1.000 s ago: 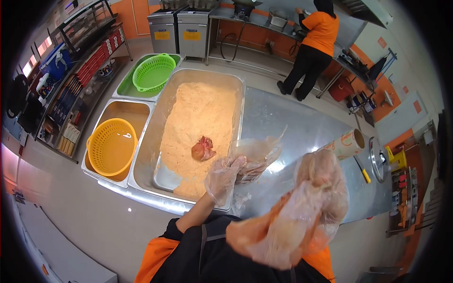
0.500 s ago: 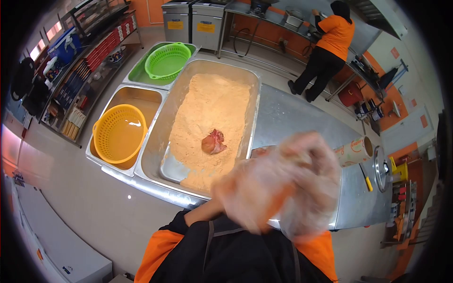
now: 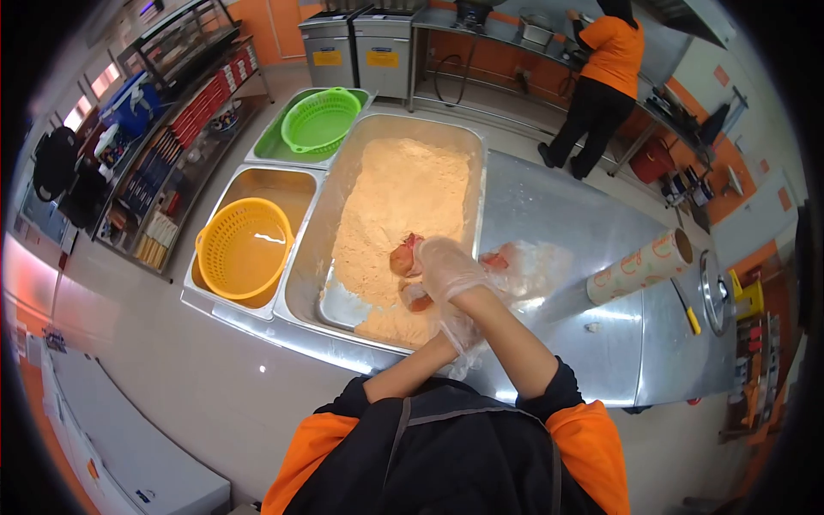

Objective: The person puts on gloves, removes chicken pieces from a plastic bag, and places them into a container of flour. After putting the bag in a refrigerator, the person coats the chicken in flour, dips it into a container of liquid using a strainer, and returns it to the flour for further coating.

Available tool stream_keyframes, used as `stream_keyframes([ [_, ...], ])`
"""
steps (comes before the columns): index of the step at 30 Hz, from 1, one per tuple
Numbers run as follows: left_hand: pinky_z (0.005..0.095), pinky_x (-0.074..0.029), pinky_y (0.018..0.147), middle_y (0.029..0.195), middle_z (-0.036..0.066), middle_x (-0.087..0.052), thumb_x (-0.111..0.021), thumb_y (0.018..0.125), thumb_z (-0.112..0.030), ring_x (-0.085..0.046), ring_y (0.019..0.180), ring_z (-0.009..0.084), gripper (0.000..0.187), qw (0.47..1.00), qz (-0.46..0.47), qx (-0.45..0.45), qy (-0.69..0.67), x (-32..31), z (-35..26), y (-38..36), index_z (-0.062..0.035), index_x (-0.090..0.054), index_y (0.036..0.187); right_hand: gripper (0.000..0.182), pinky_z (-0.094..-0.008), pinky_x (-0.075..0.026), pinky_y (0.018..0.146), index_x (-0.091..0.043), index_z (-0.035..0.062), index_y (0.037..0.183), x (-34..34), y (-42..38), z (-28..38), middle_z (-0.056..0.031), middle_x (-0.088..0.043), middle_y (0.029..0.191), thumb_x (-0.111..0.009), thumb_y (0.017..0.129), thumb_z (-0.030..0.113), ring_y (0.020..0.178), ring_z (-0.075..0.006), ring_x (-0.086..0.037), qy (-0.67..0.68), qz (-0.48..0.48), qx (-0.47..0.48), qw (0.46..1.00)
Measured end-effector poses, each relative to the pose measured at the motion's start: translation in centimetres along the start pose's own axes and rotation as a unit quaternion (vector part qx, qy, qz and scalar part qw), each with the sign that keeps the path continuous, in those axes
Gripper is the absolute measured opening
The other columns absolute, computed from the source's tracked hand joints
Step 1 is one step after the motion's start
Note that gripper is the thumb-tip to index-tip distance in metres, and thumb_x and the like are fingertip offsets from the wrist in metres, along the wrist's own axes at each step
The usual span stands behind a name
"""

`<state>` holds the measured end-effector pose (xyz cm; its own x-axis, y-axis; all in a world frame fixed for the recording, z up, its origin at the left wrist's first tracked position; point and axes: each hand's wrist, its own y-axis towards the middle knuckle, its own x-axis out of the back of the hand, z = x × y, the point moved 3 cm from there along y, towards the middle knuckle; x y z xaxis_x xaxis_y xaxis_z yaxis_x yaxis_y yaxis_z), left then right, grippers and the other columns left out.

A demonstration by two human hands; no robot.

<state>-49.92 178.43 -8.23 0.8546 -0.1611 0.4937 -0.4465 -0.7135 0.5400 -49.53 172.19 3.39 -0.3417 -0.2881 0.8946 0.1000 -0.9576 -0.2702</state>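
Note:
A large metal tray [image 3: 298, 283] holds pale orange powder [image 3: 403, 189]. On the powder lies a raw meat piece [image 3: 402, 260] with a red, ragged end. My right hand [image 3: 448, 268], in a loose clear plastic glove, has its fingers closed at that end. Below it a second meat piece [image 3: 418, 298] shows beside my gloved left hand [image 3: 446, 324], whose fingers are mostly hidden under my right hand and wrist. More raw meat [image 3: 498, 256] sits in clear plastic [image 3: 545, 266] on the metal table, right of the tray.
Left of the tray are a yellow basket [image 3: 245, 249] and a green basket [image 3: 321, 122] in metal basins. A printed roll [image 3: 639, 268], a yellow-handled knife [image 3: 687, 307] and a round lid [image 3: 714, 287] are on the right. A person [image 3: 601, 86] stands at the back counter.
Both hands have moved left and down from above the table to the tray. The second meat piece now shows below the first. The meat in plastic and the printed roll are more exposed.

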Motion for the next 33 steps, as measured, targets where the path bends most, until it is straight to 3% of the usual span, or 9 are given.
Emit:
stream_keyframes([
  [4,0.0407,-0.047,0.075,0.087,0.014,-0.063,-0.051,0.087,-0.022,-0.060,0.084,0.0311,0.021,0.999,0.046,0.021,-0.002,2.4,-1.5,2.4,-0.0094,-0.065,0.097,0.021,-0.0343,-0.049,0.076,-0.060,0.0014,0.101,5.9,-8.4,-3.3,-0.0171,-0.063,0.095,-0.051,0.084,0.009,0.087,-0.0318,-0.061,0.035,-0.362,0.161,0.917],
  [5,0.0416,-0.047,0.076,0.089,0.014,-0.063,-0.051,0.087,-0.021,-0.059,0.085,0.0322,0.021,0.990,0.121,0.067,0.003,4.9,-3.5,4.0,-0.0098,-0.065,0.097,0.021,-0.0339,-0.048,0.078,-0.059,0.0014,0.102,7.4,-11.1,-4.7,-0.0160,-0.063,0.096,-0.051,0.084,0.008,0.087,-0.0293,-0.061,0.116,-0.376,0.117,0.912],
  [8,0.0422,-0.047,0.077,0.086,0.015,-0.063,-0.052,0.085,-0.022,-0.059,0.085,0.0329,0.020,0.998,0.063,-0.013,-0.014,7.2,-6.0,6.0,-0.0086,-0.064,0.093,0.022,-0.0324,-0.049,0.078,-0.057,0.0027,0.107,7.1,-17.2,-11.3,-0.0113,-0.064,0.096,-0.052,0.085,0.006,0.089,-0.0199,-0.061,0.362,-0.447,-0.035,0.818],
  [11,0.0368,-0.046,0.066,0.076,0.013,-0.063,-0.059,0.082,-0.013,-0.060,0.071,0.0278,0.012,0.999,-0.009,-0.048,-0.009,8.4,-7.4,7.0,-0.0030,-0.065,0.083,0.028,-0.0279,-0.051,0.069,-0.056,0.0047,0.113,1.7,-18.0,-19.4,-0.0092,-0.062,0.103,-0.054,0.086,0.006,0.085,-0.0162,-0.062,0.265,-0.457,-0.100,0.843],
  [14,0.0309,-0.045,0.062,0.071,0.008,-0.060,-0.060,0.084,-0.013,-0.058,0.067,0.0195,0.013,0.993,0.024,0.066,-0.093,9.1,-8.5,7.0,-0.0012,-0.064,0.080,0.038,-0.0241,-0.050,0.063,-0.052,0.0057,0.121,-1.0,-16.8,-18.2,-0.0084,-0.058,0.111,-0.059,0.084,0.007,0.082,-0.0122,-0.061,0.490,-0.353,-0.026,0.796],
  [20,0.0283,-0.043,0.061,0.069,0.007,-0.059,-0.060,0.085,-0.015,-0.054,0.066,0.0153,0.016,0.980,-0.021,0.125,-0.150,9.0,-9.1,5.8,-0.0003,-0.063,0.079,0.053,-0.0235,-0.047,0.062,-0.042,0.0033,0.130,-4.9,-15.7,-18.9,-0.0097,-0.048,0.129,-0.062,0.081,0.008,0.076,-0.0114,-0.057,0.647,-0.243,0.105,0.715],
  [26,0.0265,-0.042,0.057,0.070,0.005,-0.057,-0.058,0.085,-0.009,-0.053,0.062,0.0130,0.009,0.983,-0.016,0.104,-0.153,10.1,-9.6,5.2,-0.0013,-0.061,0.083,0.040,-0.0227,-0.049,0.062,-0.053,0.0128,0.119,-2.3,-16.0,-17.6,-0.0063,-0.049,0.121,-0.057,0.081,0.000,0.069,-0.0101,-0.054,0.550,-0.325,0.147,0.756],
  [30,0.0255,-0.042,0.055,0.068,0.004,-0.057,-0.058,0.086,-0.008,-0.052,0.060,0.0117,0.007,0.980,-0.012,0.102,-0.169,10.0,-9.4,4.7,-0.0012,-0.060,0.084,0.025,-0.0293,-0.050,0.063,-0.060,0.0111,0.100,3.1,-18.0,-15.3,-0.0080,-0.050,0.120,-0.061,0.076,0.004,0.075,-0.0185,-0.060,0.177,-0.326,0.109,0.922],
  [33,0.0265,-0.042,0.055,0.069,0.004,-0.057,-0.057,0.086,-0.008,-0.053,0.061,0.0129,0.007,0.979,-0.003,0.101,-0.175,9.8,-9.1,4.5,-0.0018,-0.059,0.088,0.013,-0.0345,-0.051,0.067,-0.064,0.0134,0.089,5.5,-17.8,-14.3,-0.0056,-0.053,0.116,-0.060,0.078,0.010,0.079,-0.0237,-0.062,-0.094,-0.255,0.062,0.960],
])
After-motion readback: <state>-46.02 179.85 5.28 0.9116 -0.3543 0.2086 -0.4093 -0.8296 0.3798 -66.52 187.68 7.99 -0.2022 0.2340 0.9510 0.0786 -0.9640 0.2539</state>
